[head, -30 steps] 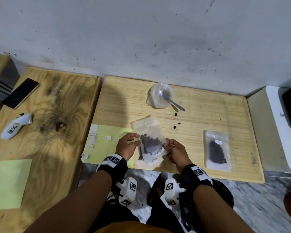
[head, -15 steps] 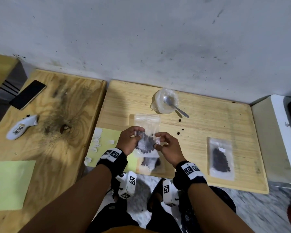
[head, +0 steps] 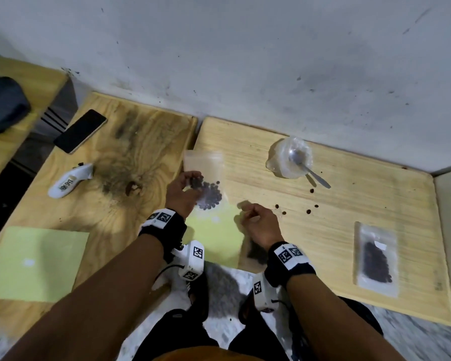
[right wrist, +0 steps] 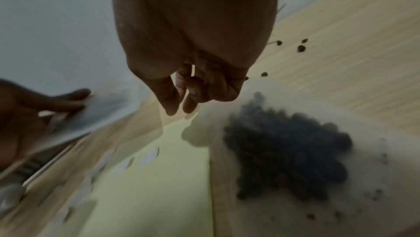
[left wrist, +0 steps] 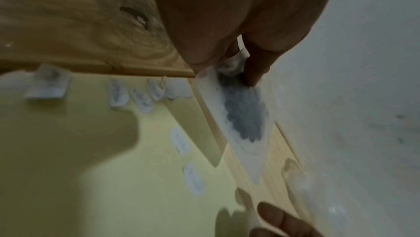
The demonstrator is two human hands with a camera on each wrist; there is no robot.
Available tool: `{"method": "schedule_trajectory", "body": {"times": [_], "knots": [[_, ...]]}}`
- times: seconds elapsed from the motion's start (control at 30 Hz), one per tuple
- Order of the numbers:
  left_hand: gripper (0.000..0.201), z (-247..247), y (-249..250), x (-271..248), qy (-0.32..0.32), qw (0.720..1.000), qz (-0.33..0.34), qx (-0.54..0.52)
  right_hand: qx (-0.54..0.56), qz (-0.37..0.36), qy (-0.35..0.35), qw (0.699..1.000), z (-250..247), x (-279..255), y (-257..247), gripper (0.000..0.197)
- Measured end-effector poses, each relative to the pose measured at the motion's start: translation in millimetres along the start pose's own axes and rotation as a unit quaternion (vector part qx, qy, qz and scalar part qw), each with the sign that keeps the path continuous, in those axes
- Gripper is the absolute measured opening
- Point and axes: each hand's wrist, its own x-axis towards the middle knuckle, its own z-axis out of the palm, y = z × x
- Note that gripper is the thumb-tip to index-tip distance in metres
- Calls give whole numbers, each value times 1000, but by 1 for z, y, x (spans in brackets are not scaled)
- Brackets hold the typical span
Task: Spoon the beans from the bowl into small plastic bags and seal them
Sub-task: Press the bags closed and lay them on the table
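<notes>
**Filled bag lifted, seal next**

While your left hand [head: 184, 190] pinched the filled bag [head: 206, 182] and held it up over the inner edge of the right-hand table [head: 349, 204], your right hand [head: 261, 225] hung just beside it with the fingers loosely curled and holding nothing. You looked to be between filling and sealing: the bowl [head: 288, 157] by the wall appeared empty, with only the spoon [head: 309, 169] resting in it. The next move likely called for your right hand to meet the bag's top strip and press it shut while the left kept the bag upright.

The bag was clear, its beans gathered dark in the lower half and the upper half flat and empty. A second bag of beans [head: 376, 260] lay flat near the right edge, a third [right wrist: 288, 153] lay under your right wrist, and a few loose beans [head: 309, 211] sat scattered on the wood.
</notes>
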Motion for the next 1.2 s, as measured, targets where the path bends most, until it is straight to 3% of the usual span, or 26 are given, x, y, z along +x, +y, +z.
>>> {"method": "schedule_trajectory", "body": {"times": [0.13, 0.27, 0.63, 0.9, 1.0, 1.2], "knots": [[41, -22, 4, 19, 27, 1000, -3, -2, -161, 7, -38, 986, 14, 1, -8, 46], [40, -36, 7, 25, 29, 999, -1, -26, -205, 20, -50, 977, 28, 7, -15, 57], [45, -55, -9, 26, 26, 999, -19, -24, -256, -30, -26, 966, 65, 1, -16, 29], [46, -53, -4, 21, 24, 999, -13, -21, -136, 48, -12, 989, 68, 5, -19, 2], [41, -52, -4, 21, 25, 999, -17, -32, -96, 33, -22, 995, 64, 8, -19, 9], [18, -42, 0, 17, 11, 1000, 0, -21, 76, -6, 29, 997, 41, 12, -34, 19]]}}
